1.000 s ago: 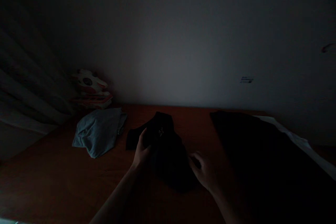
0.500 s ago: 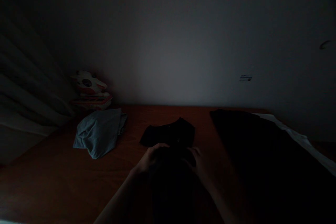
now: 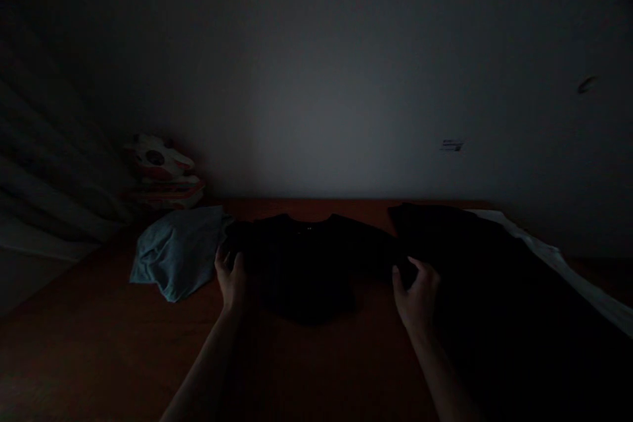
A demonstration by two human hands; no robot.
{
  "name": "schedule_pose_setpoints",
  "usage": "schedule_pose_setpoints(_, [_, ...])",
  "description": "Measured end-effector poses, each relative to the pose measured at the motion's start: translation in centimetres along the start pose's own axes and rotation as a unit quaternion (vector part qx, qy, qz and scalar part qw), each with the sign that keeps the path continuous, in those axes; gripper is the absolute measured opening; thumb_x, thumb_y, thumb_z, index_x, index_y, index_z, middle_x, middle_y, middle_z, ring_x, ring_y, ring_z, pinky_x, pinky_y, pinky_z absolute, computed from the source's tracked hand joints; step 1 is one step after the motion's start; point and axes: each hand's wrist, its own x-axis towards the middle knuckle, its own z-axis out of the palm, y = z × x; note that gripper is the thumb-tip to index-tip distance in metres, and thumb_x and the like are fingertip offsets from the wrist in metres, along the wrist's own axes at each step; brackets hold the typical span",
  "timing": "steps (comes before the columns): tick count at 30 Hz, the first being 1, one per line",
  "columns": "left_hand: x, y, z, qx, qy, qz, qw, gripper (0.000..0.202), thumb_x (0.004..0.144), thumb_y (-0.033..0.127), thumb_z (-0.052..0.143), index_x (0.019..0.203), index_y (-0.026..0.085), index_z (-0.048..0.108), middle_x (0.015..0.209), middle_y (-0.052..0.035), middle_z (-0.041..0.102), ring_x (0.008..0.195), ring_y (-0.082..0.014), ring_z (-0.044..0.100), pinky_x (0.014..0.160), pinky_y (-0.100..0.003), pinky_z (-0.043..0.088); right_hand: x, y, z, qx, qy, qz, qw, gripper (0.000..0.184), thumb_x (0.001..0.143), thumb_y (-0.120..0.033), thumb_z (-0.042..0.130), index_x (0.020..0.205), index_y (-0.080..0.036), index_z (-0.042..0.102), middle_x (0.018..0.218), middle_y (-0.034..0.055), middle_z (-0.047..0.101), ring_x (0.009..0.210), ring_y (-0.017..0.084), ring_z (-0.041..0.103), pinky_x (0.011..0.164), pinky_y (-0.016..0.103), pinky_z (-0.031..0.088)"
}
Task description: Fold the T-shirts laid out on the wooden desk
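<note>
A black shirt (image 3: pixel 309 270) lies in the middle of the wooden surface, its neckline at the far side and its sleeves spread to both sides. My left hand (image 3: pixel 231 280) is at the end of the left sleeve, thumb and fingers curled around the dark cloth. At the other sleeve's end, my right hand (image 3: pixel 418 290) grips the fabric between thumb and fingers. Dim light hides the fingertips and most folds. A grey-blue cloth (image 3: pixel 178 250) lies crumpled just left of my left hand.
Black fabric (image 3: pixel 494 303) covers the right side, with white cloth (image 3: pixel 539 247) along its far edge. A white and red toy-like object (image 3: pixel 161 158) stands at the back left beside a curtain (image 3: pixel 44 165). A wall (image 3: pixel 316 92) closes off the back of the wooden surface (image 3: pixel 316 369).
My hands have moved apart from the bunched black shirt in the middle, out to its sleeve ends. The shirt now lies wider, with both sleeves extended. The view has shifted slightly.
</note>
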Motion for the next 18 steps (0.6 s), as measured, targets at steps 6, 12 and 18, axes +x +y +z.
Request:
schedule_pose_setpoints(6, [-2.3, 1.2, 0.7, 0.197, -0.13, 0.227, 0.945, 0.037, 0.095, 0.046, 0.055, 0.124, 0.026, 0.066, 0.144, -0.0105, 0.057, 0.14, -0.03, 0.046, 0.12, -0.053, 0.031, -0.8, -3.1, -0.2, -0.045, -0.178, -0.135, 0.974, 0.047, 0.092, -0.048, 0.059, 0.131, -0.022, 0.059, 0.138, 0.0155, 0.059, 0.123, 0.032, 0.058, 0.099, 0.048, 0.047])
schedule_pose_setpoints(12, [-4.4, 2.0, 1.1, 0.292, -0.389, 0.282, 0.827, 0.034, 0.091, 0.046, 0.062, 0.12, 0.028, 0.071, 0.136, -0.0106, 0.066, 0.126, -0.0315, 0.06, 0.121, -0.062, 0.024, -2.2, -3.1, 0.6, -0.132, -0.278, -0.135, 0.942, 0.041, 0.089, -0.034, 0.06, 0.129, -0.024, 0.062, 0.137, 0.0153, 0.063, 0.125, 0.033, 0.06, 0.099, 0.049, 0.044])
schedule_pose_setpoints(18, [-2.7, 1.9, 0.8, 0.155, -0.102, 0.194, 0.963, 0.037, 0.095, 0.052, 0.05, 0.107, 0.021, 0.067, 0.109, -0.0089, 0.068, 0.105, -0.0241, 0.065, 0.098, -0.04, 0.052, -1.4, -1.8, 0.5, -0.099, -0.271, -0.081, 0.954, 0.023, 0.094, -0.036, 0.053, 0.106, -0.022, 0.067, 0.105, 0.0107, 0.073, 0.094, 0.028, 0.069, 0.081, 0.041, 0.049])
